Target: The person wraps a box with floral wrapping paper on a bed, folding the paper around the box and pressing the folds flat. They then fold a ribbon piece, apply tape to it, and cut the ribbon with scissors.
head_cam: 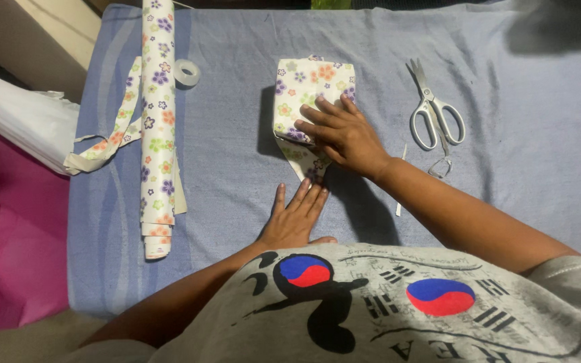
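Blue-grey cloth (237, 168) covers the desk, which fills most of the view from above. Near the middle of it sits a box (311, 101) wrapped in white paper printed with small coloured flowers, one end of the paper folded down into a pointed flap (306, 163) that aims toward the person. The right hand (341, 131) lies flat on the near right part of the box, fingers spread and pressing the paper down, gripping nothing. The left hand (295, 218) rests palm down on the cloth just near of the flap's tip, fingers together and stretched out, also holding nothing. To the left, a roll of the same flowered paper (157, 128) lies lengthwise, with a loose cut strip (112, 131) curling off its left side. A roll of clear tape (187, 72) lies just right of the roll's far end. White-handled scissors (435, 111) lie shut on the cloth to the right of the box, well apart from it.
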The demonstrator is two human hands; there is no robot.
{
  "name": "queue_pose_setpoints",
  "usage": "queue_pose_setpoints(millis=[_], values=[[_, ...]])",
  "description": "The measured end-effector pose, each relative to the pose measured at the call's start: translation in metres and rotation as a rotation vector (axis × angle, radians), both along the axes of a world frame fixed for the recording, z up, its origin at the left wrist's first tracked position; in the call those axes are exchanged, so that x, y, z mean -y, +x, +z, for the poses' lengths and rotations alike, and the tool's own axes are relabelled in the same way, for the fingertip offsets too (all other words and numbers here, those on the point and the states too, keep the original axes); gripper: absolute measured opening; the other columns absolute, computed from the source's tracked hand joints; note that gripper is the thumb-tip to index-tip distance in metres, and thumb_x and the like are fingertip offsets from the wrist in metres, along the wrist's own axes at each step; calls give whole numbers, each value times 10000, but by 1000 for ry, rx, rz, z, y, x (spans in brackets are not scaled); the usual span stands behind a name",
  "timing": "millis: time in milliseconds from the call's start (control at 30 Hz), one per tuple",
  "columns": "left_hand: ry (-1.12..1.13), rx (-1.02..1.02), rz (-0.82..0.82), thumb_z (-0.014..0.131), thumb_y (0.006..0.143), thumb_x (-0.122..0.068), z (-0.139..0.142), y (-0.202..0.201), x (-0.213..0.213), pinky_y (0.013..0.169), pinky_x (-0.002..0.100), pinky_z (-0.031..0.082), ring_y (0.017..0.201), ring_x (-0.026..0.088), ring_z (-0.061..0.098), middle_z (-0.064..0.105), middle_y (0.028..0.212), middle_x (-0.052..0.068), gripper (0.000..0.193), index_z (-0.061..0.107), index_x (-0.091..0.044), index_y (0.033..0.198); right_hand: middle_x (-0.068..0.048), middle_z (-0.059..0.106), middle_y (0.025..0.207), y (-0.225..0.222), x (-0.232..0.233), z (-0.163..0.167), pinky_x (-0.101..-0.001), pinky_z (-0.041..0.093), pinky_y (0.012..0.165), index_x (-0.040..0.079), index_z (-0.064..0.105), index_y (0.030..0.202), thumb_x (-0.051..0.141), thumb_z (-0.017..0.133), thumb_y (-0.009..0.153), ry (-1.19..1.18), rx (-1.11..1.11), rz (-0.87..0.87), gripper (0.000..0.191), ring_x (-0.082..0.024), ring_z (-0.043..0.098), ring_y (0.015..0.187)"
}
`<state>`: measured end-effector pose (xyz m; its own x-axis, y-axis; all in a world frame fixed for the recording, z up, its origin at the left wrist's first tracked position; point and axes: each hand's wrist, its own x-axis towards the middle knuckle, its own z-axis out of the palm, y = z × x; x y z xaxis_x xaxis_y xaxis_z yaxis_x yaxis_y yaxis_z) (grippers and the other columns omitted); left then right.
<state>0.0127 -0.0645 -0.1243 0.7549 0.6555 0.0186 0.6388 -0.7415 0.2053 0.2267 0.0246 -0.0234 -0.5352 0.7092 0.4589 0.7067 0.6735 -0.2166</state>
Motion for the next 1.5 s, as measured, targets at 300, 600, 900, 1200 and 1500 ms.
queue_pose_setpoints(millis=[300,600,900,1200,1500], values=[[123,-46,144,263,944,-789,16,-11,-50,1173,719,-59,1569,357,-2,132,1691,211,1038,194,4,1611,26,504,1580,2,-3,2,-604,189,1271,313,589,1457,198,670,956,2,33,16,521,-278,374,1523],[22,-117,161,268,890,-856,20,11,-19,1125,744,-75,1553,391,-65,90,1664,268,1125,224,52,1554,34,505,1585,4,-1,3,-604,174,1281,324,596,1447,171,659,975,-17,19,36,499,-267,375,1527],[-14,-119,109,299,937,-795,27,0,-26,1156,776,-8,1589,347,10,122,1682,219,1017,295,12,1557,-130,353,1655,15,10,13,-602,162,1249,183,427,1582,105,661,916,-33,-25,41,711,-346,319,1519],[130,-24,45,418,960,-684,38,-11,-32,1110,688,212,1535,281,204,212,1677,155,836,391,-56,1511,-164,520,1506,11,79,-52,-501,364,1212,85,509,1476,22,675,783,-103,-59,62,716,-346,470,1420],[133,122,8,535,965,-541,38,-17,-42,1085,547,316,1475,277,349,335,1633,129,754,435,-37,1516,-159,480,1534,5,80,-64,-526,293,1234,38,477,1492,21,656,822,-138,-23,-3,694,-354,437,1450]])
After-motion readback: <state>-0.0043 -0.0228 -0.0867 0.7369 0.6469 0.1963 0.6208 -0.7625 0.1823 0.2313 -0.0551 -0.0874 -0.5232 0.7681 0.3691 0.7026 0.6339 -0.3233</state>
